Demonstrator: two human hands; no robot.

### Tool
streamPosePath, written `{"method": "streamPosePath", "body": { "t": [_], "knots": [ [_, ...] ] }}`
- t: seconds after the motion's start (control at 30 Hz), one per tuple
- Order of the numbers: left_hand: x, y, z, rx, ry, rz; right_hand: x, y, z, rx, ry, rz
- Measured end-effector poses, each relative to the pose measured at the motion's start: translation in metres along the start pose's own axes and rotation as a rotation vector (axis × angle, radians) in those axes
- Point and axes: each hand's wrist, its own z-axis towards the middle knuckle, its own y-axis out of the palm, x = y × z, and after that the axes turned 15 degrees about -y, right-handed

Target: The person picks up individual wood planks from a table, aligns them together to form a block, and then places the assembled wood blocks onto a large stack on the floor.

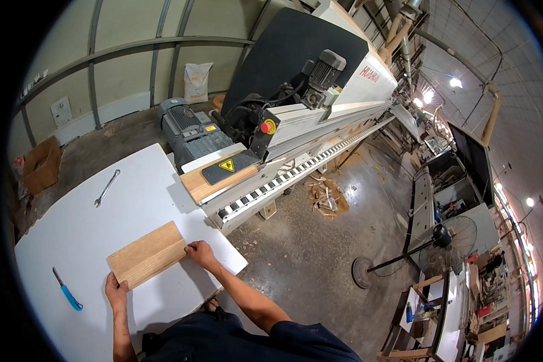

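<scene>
Over the white counter [60, 235], toward its right side, I am holding a wooden board [146, 252] aslant between both hands. The left grip [116, 292] is clasping the near left corner, opened only to the board's thickness, its thumb lying on top. The right grip [201, 253] is pinching the right end, its fingers curling inward. The left forearm [122, 335] is standing nearly upright in my view; the right forearm [244, 289] is slanting in from the lower right. Beyond the board a wrench [107, 188] is lying; leftward, a blue-handled knife [67, 291] is resting.
</scene>
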Motion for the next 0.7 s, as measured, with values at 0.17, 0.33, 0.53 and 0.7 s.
{"method": "streamPosePath", "body": {
  "t": [0.17, 0.33, 0.53, 0.7],
  "knots": [
    [-0.002, -0.009, -0.003, -0.036, 0.066, -0.08, -0.008, -0.002, 0.002, -0.06, -0.087, 0.062],
    [0.015, -0.004, -0.012, -0.059, 0.074, 0.013, 0.026, 0.002, 0.024, 0.123, 0.013, 0.292],
    [0.044, -0.017, -0.034, 0.185, 0.012, 0.217, -0.035, -0.014, 0.065, 0.374, 0.141, 1.113],
    [0.048, 0.009, -0.028, 0.112, 0.321, 0.083, -0.004, -0.016, 0.109, 0.443, 0.151, 1.402]
  ]
}}
